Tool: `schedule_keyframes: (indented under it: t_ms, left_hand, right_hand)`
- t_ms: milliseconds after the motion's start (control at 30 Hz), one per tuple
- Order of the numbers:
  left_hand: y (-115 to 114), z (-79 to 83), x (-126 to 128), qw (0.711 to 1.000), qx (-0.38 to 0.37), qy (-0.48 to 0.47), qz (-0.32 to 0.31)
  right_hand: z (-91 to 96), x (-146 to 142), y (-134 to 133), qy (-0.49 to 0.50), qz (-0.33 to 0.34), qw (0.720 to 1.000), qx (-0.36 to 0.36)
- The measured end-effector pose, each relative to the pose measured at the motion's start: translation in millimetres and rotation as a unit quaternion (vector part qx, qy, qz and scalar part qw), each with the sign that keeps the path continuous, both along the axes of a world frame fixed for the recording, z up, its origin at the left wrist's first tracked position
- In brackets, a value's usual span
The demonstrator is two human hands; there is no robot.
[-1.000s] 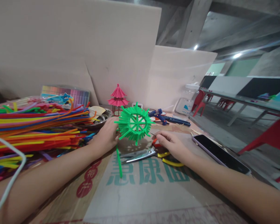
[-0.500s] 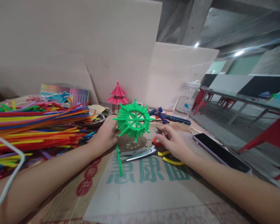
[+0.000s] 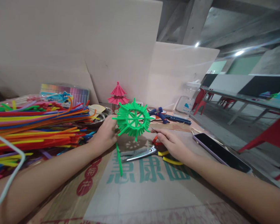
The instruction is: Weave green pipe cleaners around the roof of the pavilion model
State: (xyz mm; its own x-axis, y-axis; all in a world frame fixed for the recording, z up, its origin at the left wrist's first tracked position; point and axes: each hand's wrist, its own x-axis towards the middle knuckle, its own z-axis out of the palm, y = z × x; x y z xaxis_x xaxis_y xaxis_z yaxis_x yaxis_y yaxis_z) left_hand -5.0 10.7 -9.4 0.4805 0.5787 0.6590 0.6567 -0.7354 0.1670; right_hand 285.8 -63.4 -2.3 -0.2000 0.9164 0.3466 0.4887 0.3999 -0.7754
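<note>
A spiky green pipe-cleaner wheel (image 3: 143, 128), with an open rim and spokes, is held upright above the work surface. My left hand (image 3: 106, 132) is closed on its left edge; the fingertips are partly hidden behind it. Below that hand a green pipe cleaner (image 3: 119, 160) hangs down or lies on the cardboard; I cannot tell which. To the right, my right hand (image 3: 170, 141) pinches a small dark pointed tool (image 3: 155, 130), its tip close to the wheel's right side. Scissors (image 3: 142, 154) with red and yellow handles lie beneath, their handles partly covered by this hand.
Bundles of coloured pipe cleaners (image 3: 37, 137) fill the left side. Behind stand a pink pagoda model (image 3: 118, 93), a blue glue gun (image 3: 161, 115) and a clear bottle (image 3: 185, 101). A phone (image 3: 220, 151) lies at right on the cardboard (image 3: 140, 199).
My right hand has shifted slightly left, bringing the pointed tool nearer the green wheel, and its fingers have turned. The wheel has barely moved, and my left hand still holds it.
</note>
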Motion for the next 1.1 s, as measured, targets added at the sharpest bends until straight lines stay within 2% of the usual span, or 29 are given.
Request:
schedule_keyframes:
  t_ms: [167,300,400,633,867,1100]
  left_hand:
    - [0.6,1.2,-0.5,1.0,0.016,0.012,-0.004]
    - [-0.3,2.8,0.8,1.0,0.013,0.022,0.004]
    - [-2.1,2.2,1.6,0.999,0.032,0.026,0.005]
    - [-0.2,-0.2,0.0,0.999,0.019,0.025,0.0]
    - [1.4,-0.5,-0.7,1.0,0.005,0.024,0.005]
    - [1.7,-1.3,-1.0,1.0,0.004,0.028,0.0]
  right_hand:
    - [-0.1,-0.5,-0.4,-0.003,0.017,0.999,-0.051]
    - [-2.0,-3.4,-0.2,0.068,0.02,0.987,-0.144]
    - [-2.4,-4.4,0.1,0.11,0.031,0.978,-0.176]
    - [-1.9,-3.3,0.2,0.119,0.046,0.977,-0.172]
    - [-1.2,-3.5,0.3,0.079,0.034,0.987,-0.137]
    - [-1.9,-3.1,-0.5,0.094,0.045,0.983,-0.149]
